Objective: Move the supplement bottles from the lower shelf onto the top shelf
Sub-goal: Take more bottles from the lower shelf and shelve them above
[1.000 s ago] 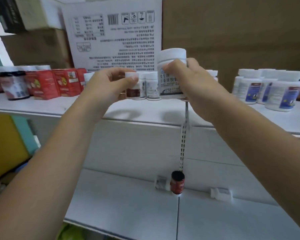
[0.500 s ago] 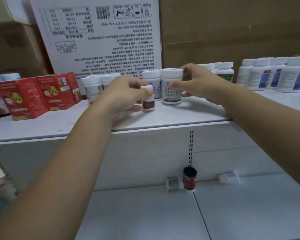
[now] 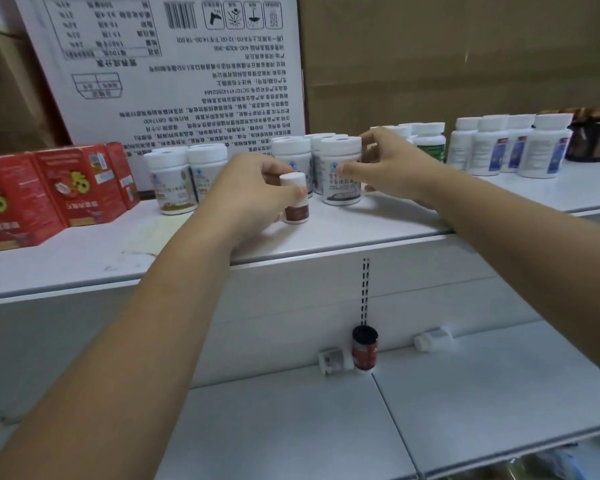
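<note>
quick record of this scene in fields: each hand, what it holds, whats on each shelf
left hand: grips small brown-label bottle, upright on top shelf
right hand: grips large white bottle, upright on top shelf
lower shelf: red bottle upright; grey-label bottle and pale bottle on their sides, one either side of it
top shelf, other: red boxes at left; white-capped bottles at right

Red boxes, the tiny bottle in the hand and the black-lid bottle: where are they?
Red boxes (image 3: 80, 188): head view, front of the middle box.
Tiny bottle (image 3: 296, 212): head view, brown label.
Black-lid bottle (image 3: 364, 353): head view, red label.
</note>
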The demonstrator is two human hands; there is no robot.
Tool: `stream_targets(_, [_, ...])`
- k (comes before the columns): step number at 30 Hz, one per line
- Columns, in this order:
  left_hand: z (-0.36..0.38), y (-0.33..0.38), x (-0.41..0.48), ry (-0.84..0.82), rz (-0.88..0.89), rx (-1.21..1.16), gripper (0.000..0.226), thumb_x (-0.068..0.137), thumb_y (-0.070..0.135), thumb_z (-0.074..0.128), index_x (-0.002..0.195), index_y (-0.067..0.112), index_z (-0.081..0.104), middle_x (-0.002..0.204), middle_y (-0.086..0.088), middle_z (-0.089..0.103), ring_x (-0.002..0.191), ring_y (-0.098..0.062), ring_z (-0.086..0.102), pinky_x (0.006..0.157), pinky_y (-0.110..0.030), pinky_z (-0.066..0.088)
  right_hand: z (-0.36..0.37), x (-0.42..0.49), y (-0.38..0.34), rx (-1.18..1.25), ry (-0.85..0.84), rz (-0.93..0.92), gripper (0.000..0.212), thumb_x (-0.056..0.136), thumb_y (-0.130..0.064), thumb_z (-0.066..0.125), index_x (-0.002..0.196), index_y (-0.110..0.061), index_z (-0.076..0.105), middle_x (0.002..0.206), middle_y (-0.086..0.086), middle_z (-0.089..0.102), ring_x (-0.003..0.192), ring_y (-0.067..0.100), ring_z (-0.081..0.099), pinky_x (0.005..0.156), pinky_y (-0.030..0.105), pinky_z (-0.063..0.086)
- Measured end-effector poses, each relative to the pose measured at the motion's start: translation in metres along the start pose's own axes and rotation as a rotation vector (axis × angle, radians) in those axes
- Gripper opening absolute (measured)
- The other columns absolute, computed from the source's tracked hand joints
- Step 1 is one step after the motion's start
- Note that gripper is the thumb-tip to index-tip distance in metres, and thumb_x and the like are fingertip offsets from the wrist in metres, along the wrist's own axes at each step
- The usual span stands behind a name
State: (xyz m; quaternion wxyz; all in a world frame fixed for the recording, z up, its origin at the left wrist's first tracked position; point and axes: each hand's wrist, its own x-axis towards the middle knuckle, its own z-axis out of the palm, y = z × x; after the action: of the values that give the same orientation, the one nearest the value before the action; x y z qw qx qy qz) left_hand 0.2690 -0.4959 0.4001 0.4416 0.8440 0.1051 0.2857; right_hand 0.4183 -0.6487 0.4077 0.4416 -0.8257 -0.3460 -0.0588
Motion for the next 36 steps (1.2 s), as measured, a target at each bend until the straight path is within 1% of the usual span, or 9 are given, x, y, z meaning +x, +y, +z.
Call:
stream_targets(4, [0.005,0.012,-0.002,-0.011,-0.003,-0.025,0.016,0.084,0.018,0.078,0.093,0.026,0.068,0.095,-0.001,0.070,0.095,-0.021,0.071,0.086,-0.038,0.060,-0.021,-0.013,-0.004,-0.149,0.050,-0.020,0.046,0.083,-0.040,0.070,0.120,-0.021,0.048,0.104,-0.001,0.060,0.093,0.017,0.059,0.080,0.035,0.051])
stream_targets(6, [0.013,0.025,-0.001,-0.030,0.016,0.014,0.015,0.083,0.020,0.080,0.089,0.026,0.068,0.093,-0.002,0.071,0.092,-0.022,0.071,0.087,-0.040,0.060,-0.036,-0.025,-0.004,-0.283,-0.056,-0.058,0.038,0.087,-0.036,0.066,0.120,-0.023,0.054,0.106,-0.002,0.061,0.096,0.017,0.060,0.080,0.032,0.050])
stream_targets(8, [0.028,0.041,-0.001,-0.063,0.038,0.023,0.014,0.083,0.020,0.080,0.090,0.025,0.069,0.096,-0.004,0.071,0.090,-0.021,0.071,0.085,-0.039,0.061,-0.050,-0.040,0.001,-0.372,-0.186,-0.072,0.032,0.090,-0.035,0.063,0.121,-0.027,0.058,0.115,-0.005,0.062,0.104,0.014,0.060,0.089,0.029,0.047])
stream_targets(11, [0.063,0.067,0.001,-0.100,0.080,0.014,0.012,0.084,0.019,0.078,0.088,0.025,0.068,0.099,-0.007,0.071,0.089,-0.022,0.070,0.084,-0.042,0.061,-0.075,-0.064,0.020,-0.406,-0.253,-0.054,0.034,0.090,-0.037,0.062,0.123,-0.032,0.058,0.121,-0.009,0.060,0.107,0.009,0.059,0.097,0.030,0.047])
stream_targets(14, [0.111,0.096,0.001,-0.158,0.121,0.000,0.016,0.083,0.021,0.078,0.096,0.023,0.070,0.100,-0.006,0.072,0.095,-0.025,0.072,0.086,-0.044,0.060,-0.114,-0.085,0.046,-0.428,-0.231,-0.029,0.039,0.088,-0.040,0.064,0.126,-0.032,0.056,0.122,-0.010,0.059,0.109,0.009,0.058,0.098,0.032,0.048])
stream_targets(18, [0.186,0.143,0.000,-0.226,0.177,-0.045,0.016,0.083,0.022,0.078,0.096,0.022,0.070,0.099,-0.005,0.073,0.085,-0.016,0.070,0.078,-0.032,0.060,-0.187,-0.117,0.094,-0.487,-0.147,0.023,0.044,0.087,-0.044,0.064,0.129,-0.030,0.055,0.123,-0.008,0.059,0.111,0.011,0.058,0.097,0.031,0.047])
stream_targets(20, [0.228,0.170,-0.006,-0.267,0.194,-0.073,0.016,0.083,0.024,0.079,0.096,0.022,0.069,0.098,-0.006,0.074,0.089,-0.019,0.072,0.075,-0.030,0.059,-0.226,-0.134,0.121,-0.508,-0.115,0.053,0.046,0.088,-0.043,0.064,0.130,-0.028,0.054,0.125,-0.007,0.059,0.110,0.011,0.057,0.093,0.028,0.046])
stream_targets(26, [0.360,0.247,-0.022,-0.360,0.258,-0.110,0.011,0.084,0.026,0.078,0.092,0.022,0.071,0.096,-0.005,0.076,0.094,-0.021,0.073,0.083,-0.036,0.059,-0.336,-0.178,0.201,-0.595,-0.107,0.163,0.046,0.091,-0.043,0.062,0.132,-0.025,0.052,0.131,-0.004,0.057,0.112,0.011,0.053,0.090,0.023,0.039])
stream_targets(36, [0.543,0.336,0.013,-0.483,0.300,-0.089,0.023,0.083,0.029,0.079,0.100,0.015,0.073,0.094,-0.007,0.076,0.093,-0.020,0.073,0.089,-0.040,0.059,-0.482,-0.193,0.326,-0.606,0.015,0.283,0.043,0.090,-0.039,0.062,0.130,-0.023,0.055,0.128,-0.002,0.059,0.108,0.011,0.055,0.099,0.029,0.044])
